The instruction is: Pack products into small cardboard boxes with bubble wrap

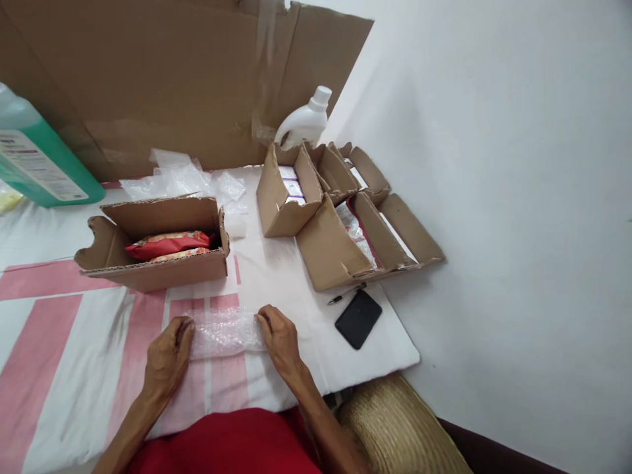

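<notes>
A folded strip of clear bubble wrap point(227, 334) stretches between my two hands, just above the front of the cloth-covered table. My left hand point(168, 352) pinches its left end, and my right hand point(279, 336) pinches the right end, both with fingers closed. Beyond the wrap stands an open cardboard box point(168, 275) with torn edges. Inside it lie red and orange packets point(170, 245). Farther back, loose pieces of bubble wrap point(172, 176) are heaped behind that box.
Several cut cardboard boxes point(330, 253) holding small cartons and packets stand at the right, near the wall. A black wallet-like item point(359, 319) and a pen point(340, 297) lie in front. A green-liquid jug point(44, 158), a white bottle point(307, 122) and a large cardboard sheet point(172, 79) stand behind.
</notes>
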Demonstrator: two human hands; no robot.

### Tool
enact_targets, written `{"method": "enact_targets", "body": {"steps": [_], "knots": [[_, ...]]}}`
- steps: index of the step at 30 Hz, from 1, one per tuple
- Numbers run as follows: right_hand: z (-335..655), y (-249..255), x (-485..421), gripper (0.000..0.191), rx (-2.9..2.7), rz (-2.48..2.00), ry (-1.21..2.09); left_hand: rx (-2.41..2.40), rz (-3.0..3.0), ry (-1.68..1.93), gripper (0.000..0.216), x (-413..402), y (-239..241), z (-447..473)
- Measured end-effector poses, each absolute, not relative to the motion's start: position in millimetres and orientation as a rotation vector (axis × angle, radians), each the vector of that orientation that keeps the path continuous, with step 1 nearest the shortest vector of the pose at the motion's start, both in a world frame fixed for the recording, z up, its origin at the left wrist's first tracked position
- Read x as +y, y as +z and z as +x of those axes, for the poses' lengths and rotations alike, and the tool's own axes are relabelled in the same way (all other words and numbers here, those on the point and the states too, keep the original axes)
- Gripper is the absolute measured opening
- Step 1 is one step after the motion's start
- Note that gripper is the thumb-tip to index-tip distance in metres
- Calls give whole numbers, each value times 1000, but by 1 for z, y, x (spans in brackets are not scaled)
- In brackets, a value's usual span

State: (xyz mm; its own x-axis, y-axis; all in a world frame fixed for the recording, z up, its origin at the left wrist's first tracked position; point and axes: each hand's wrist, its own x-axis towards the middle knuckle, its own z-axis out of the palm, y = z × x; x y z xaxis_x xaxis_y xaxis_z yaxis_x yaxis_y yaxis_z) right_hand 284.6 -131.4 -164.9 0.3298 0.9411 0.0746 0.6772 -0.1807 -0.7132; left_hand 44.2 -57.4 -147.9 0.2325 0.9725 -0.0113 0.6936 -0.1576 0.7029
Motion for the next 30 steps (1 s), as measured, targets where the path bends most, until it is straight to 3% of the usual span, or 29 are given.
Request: {"method": "enact_targets", "body": {"steps": [9,14,18,21,25,30], "knots": [[275,-183,-126,21,-1350,-2108,295,1616,2106,579,30,-53,-157,50],[276,-187,-123,17,-1312,-2104,350,1672,2535,811,38,-71,-149,54],[281,-182,-122,17,-1319,-2094,360,1136,2898,786,38,-83,-150,46],[278,-167,-128,25,-1374,-2095,172,931,2912,614,32,-84,-158,39],[260,-154,-151,35,-1699,-1846,-99,927,2921,586,31,-79,-166,36],[253,-177,-176,44,-2178,-1527,55,847,2966,601,30,-75,-168,31]]}}
